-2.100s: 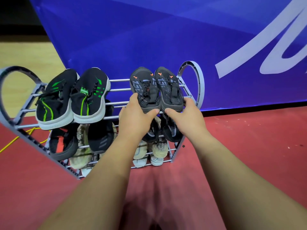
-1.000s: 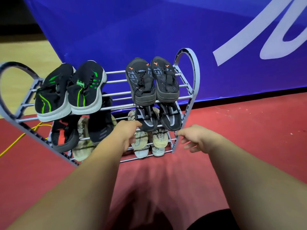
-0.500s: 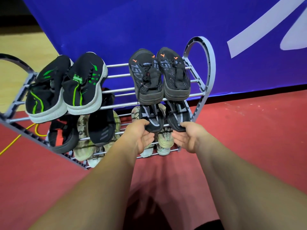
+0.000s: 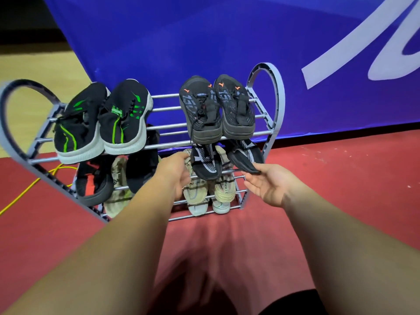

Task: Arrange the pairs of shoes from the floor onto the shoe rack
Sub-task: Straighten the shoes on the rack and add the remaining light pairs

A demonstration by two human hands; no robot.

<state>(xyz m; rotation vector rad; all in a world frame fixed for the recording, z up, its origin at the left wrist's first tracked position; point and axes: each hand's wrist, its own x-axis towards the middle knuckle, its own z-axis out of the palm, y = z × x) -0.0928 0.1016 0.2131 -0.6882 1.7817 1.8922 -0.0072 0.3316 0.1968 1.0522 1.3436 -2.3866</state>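
Note:
The grey tube shoe rack [image 4: 278, 96] stands tilted on the red floor. Its top tier carries a black pair with green stripes [image 4: 102, 123] on the left and a dark grey pair with orange marks [image 4: 216, 110] on the right. Below the grey pair, a black-and-white knit pair [image 4: 205, 162] rests on the middle tier. My left hand [image 4: 175, 173] is open just left of that pair's left heel. My right hand [image 4: 270, 185] is open, palm up, with its fingertips right under the right shoe's heel [image 4: 246, 158]. A beige pair [image 4: 197, 194] lies on the bottom tier.
On the rack's lower left are a black-and-red shoe [image 4: 93, 178], a beige shoe [image 4: 118, 185] and a black shoe [image 4: 141, 164], partly behind my left arm. A blue banner [image 4: 204, 42] stands behind the rack. A yellow cable [image 4: 27, 189] runs across the floor at left.
My hands let go of the grey pair on the top tier, dropped to the middle tier and gripped the black-and-white pair's heels. Now both hands have opened and drawn slightly back.

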